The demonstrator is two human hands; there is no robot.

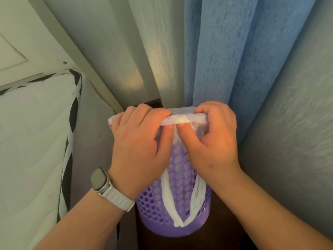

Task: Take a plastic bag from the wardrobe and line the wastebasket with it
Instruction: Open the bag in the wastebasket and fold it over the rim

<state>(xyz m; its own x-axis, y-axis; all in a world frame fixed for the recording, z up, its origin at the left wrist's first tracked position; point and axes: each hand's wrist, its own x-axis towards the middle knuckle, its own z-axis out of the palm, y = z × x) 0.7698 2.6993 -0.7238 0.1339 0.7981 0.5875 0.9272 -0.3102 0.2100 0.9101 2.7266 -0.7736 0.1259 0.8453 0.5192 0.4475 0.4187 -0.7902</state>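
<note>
White plastic bag [182, 120] stretched over the mouth of the purple perforated wastebasket [173, 204], top edge rolled into a thick band across the near rim. Two handle loops [167, 199] hanging down the outside wall, meeting low near the base; left outside, probably so the bag can be lifted out later. Body of the bag apparently tucked inside, though the interior is hidden behind the hands.

Left hand [138, 141] closed over the left part of the rim, fingers curled on top of the rolled band, thumb pressing underneath. Right hand [212, 136] likewise clenched on the right part, fingers hooked over the far edge, thumb pinning the film against the basket. Thumbs nearly touching at the middle: a grip suited to pulling the fold down and outward so it stays snug. Lining looks almost finished; the far side of the rim cannot be checked.

White-strapped watch [100, 181] on the left wrist. Basket standing on dark floor [221, 231] in a narrow corner, mattress [32, 141] to the left, pale and blue curtains [225, 51] just behind.
</note>
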